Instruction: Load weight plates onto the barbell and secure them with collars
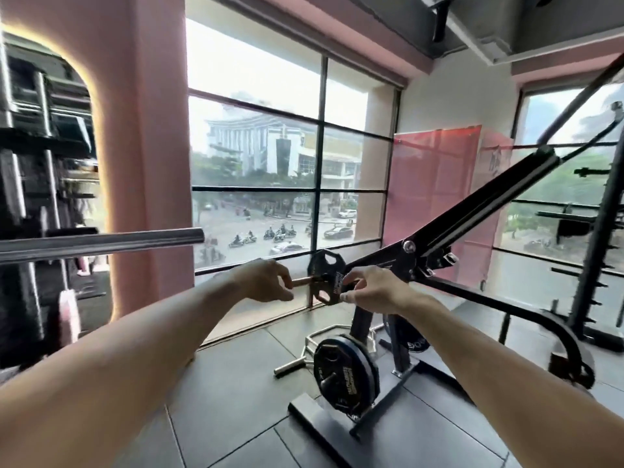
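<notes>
**Both hands at the small plate on the storage peg**

I am looking down two bare forearms stretched toward a small black weight plate with grip cut-outs [325, 278], which sits upright on a short brownish metal peg [300, 282] of the dark plate-storage frame [398, 346], in front of the big black-framed window [287, 163]. My left hand [266, 281] is at the free end of that peg, to the left of the plate; its fingers are curled in around the peg end, though I cannot tell how firmly they grip it. My right hand [368, 288] is at the plate's right edge, thumb and fingertips part spread and touching or pinching the rim; the blur there keeps me from telling which.

The bare chrome barbell sleeve [111, 243] runs in from the left, higher than the hands and well apart from the plate, with nothing on it. Lower on the same frame hangs a stack of larger round black plates with yellow lettering [344, 369]. Behind that stack a silver hexagonal bar [315, 349] lies on the grey tiled floor [236, 417]. A black angled machine arm [472, 211] rises to the right, past a red translucent banner [435, 184].
</notes>
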Demonstrator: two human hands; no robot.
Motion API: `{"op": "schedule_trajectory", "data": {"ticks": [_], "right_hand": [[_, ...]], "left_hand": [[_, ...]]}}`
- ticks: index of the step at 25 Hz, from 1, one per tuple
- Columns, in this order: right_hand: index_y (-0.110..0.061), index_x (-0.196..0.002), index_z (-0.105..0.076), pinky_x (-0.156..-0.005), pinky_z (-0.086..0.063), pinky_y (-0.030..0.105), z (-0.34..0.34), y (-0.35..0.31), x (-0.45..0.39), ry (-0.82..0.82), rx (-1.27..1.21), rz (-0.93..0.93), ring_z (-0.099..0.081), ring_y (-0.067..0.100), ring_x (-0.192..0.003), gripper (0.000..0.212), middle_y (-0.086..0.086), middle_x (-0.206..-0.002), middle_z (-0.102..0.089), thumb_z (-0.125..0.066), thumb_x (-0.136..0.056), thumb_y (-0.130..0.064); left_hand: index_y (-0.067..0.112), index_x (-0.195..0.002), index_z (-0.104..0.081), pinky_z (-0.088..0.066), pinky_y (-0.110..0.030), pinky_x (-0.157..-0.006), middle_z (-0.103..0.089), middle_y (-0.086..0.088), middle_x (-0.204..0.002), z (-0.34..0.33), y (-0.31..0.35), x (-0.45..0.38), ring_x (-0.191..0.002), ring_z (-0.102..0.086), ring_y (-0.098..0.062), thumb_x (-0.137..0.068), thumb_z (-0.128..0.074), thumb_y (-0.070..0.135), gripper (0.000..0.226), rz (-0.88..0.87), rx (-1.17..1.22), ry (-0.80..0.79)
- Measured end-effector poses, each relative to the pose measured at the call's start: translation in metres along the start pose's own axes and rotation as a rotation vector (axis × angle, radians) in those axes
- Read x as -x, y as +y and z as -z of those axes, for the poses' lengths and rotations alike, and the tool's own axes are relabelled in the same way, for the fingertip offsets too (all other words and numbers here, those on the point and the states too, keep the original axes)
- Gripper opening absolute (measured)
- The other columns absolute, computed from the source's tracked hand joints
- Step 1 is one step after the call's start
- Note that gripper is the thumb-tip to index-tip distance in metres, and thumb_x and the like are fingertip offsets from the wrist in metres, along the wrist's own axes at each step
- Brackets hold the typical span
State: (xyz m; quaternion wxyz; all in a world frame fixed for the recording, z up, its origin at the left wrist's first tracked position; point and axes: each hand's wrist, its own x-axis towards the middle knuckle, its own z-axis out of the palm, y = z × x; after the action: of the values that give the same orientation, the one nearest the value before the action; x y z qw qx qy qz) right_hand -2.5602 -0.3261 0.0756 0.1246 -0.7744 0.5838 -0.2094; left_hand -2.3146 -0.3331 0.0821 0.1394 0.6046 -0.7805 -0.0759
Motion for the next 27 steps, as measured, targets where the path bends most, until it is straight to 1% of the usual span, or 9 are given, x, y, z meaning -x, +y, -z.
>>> {"op": "schedule_trajectory", "data": {"ticks": [3,7,10,12,16,19,22,25,27], "right_hand": [[-0.031,-0.114,-0.069,-0.06,-0.038,0.009,-0.023,0.018,-0.064,-0.07,-0.058,0.063,-0.063,0.008,-0.086,0.031,-0.005,-0.102,-0.069,-0.075,-0.084,-0.036],[-0.029,-0.112,-0.07,-0.051,-0.035,0.003,-0.047,0.034,-0.158,-0.107,-0.117,0.147,-0.055,-0.009,-0.067,0.029,-0.008,-0.094,-0.068,-0.076,-0.083,-0.032],[-0.031,-0.111,-0.069,-0.053,-0.041,0.011,-0.053,0.041,-0.229,-0.125,-0.095,0.177,-0.061,0.001,-0.066,0.03,-0.002,-0.095,-0.074,-0.077,-0.083,-0.036],[-0.031,-0.111,-0.068,-0.053,-0.044,0.009,-0.047,0.044,-0.278,-0.125,-0.1,0.189,-0.064,0.004,-0.068,0.03,0.002,-0.098,-0.075,-0.077,-0.083,-0.036],[-0.029,-0.112,-0.069,-0.072,-0.048,0.023,-0.038,0.055,-0.391,-0.054,-0.121,0.228,-0.067,0.019,-0.093,0.029,0.005,-0.108,-0.074,-0.076,-0.085,-0.035],[-0.028,-0.115,-0.07,-0.087,-0.051,0.025,-0.059,0.066,-0.463,-0.116,-0.103,0.248,-0.067,0.02,-0.105,0.032,0.002,-0.113,-0.072,-0.076,-0.084,-0.036],[-0.029,-0.112,-0.07,-0.083,-0.051,0.026,-0.089,0.073,-0.545,-0.154,-0.132,0.3,-0.069,0.02,-0.1,0.03,0.003,-0.108,-0.074,-0.077,-0.084,-0.034],[-0.031,-0.107,-0.07,-0.076,-0.053,0.026,-0.113,0.074,-0.632,-0.203,-0.152,0.383,-0.071,0.021,-0.091,0.025,0.005,-0.096,-0.077,-0.077,-0.083,-0.033],[-0.031,-0.105,-0.069,-0.074,-0.052,0.025,-0.124,0.071,-0.686,-0.24,-0.154,0.435,-0.071,0.021,-0.089,0.024,0.004,-0.094,-0.077,-0.077,-0.082,-0.032]], "left_hand": [[0.026,-0.117,-0.072,-0.051,-0.025,-0.084,-0.073,-0.001,-0.111,-0.004,-0.024,-0.04,-0.1,-0.067,-0.018,-0.09,-0.072,0.035,0.028,0.095,-0.005,-0.008],[0.027,-0.117,-0.072,-0.051,-0.025,-0.09,-0.07,0.002,-0.115,-0.007,-0.066,-0.112,-0.103,-0.065,-0.017,-0.089,-0.073,0.038,0.03,0.195,0.014,0.011],[0.027,-0.116,-0.072,-0.051,-0.027,-0.095,-0.067,0.002,-0.117,-0.001,-0.089,-0.179,-0.107,-0.064,-0.019,-0.089,-0.073,0.038,0.029,0.209,0.026,0.051],[0.024,-0.115,-0.073,-0.053,-0.028,-0.092,-0.07,0.0,-0.117,0.009,-0.099,-0.226,-0.105,-0.066,-0.021,-0.09,-0.073,0.035,0.028,0.199,0.057,0.074],[0.025,-0.115,-0.072,-0.055,-0.028,-0.09,-0.072,0.001,-0.113,0.013,-0.124,-0.322,-0.102,-0.068,-0.02,-0.089,-0.073,0.035,0.029,0.194,0.068,0.12],[0.026,-0.116,-0.072,-0.056,-0.033,-0.093,-0.072,0.0,-0.116,0.0,-0.147,-0.381,-0.105,-0.068,-0.022,-0.089,-0.074,0.036,0.029,0.232,0.056,0.074],[0.026,-0.116,-0.072,-0.054,-0.032,-0.096,-0.068,0.002,-0.118,-0.008,-0.181,-0.438,-0.106,-0.065,-0.02,-0.088,-0.073,0.038,0.03,0.282,-0.008,0.094],[0.025,-0.116,-0.073,-0.053,-0.025,-0.086,-0.069,0.003,-0.112,-0.007,-0.221,-0.49,-0.097,-0.063,-0.015,-0.088,-0.072,0.036,0.03,0.368,-0.053,0.112],[0.024,-0.116,-0.073,-0.051,-0.023,-0.082,-0.07,0.006,-0.109,0.0,-0.247,-0.516,-0.098,-0.063,-0.014,-0.089,-0.071,0.036,0.029,0.449,-0.07,0.124]]}}
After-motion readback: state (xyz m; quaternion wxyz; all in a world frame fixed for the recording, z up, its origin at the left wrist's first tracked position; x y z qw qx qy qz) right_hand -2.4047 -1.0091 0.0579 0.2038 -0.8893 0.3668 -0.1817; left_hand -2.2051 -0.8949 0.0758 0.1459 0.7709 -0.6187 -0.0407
